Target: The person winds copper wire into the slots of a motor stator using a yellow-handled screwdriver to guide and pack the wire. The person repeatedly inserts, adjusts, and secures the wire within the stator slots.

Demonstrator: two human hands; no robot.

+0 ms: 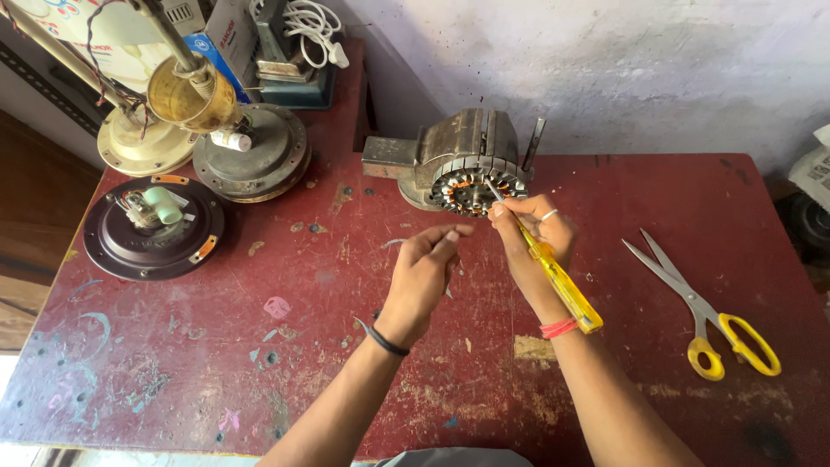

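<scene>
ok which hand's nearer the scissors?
Right. The right hand holds a yellow screwdriver at the stator, with bare table between it and the scissors on its right. The left hand is farther away, beyond the right hand.

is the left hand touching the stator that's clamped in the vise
Apart. The head view shows the left hand hanging over bare red table, with a clear gap to the stator.

Bare forearms, black band at left hand (421, 278), red thread and ring at right hand (532, 238)
</scene>
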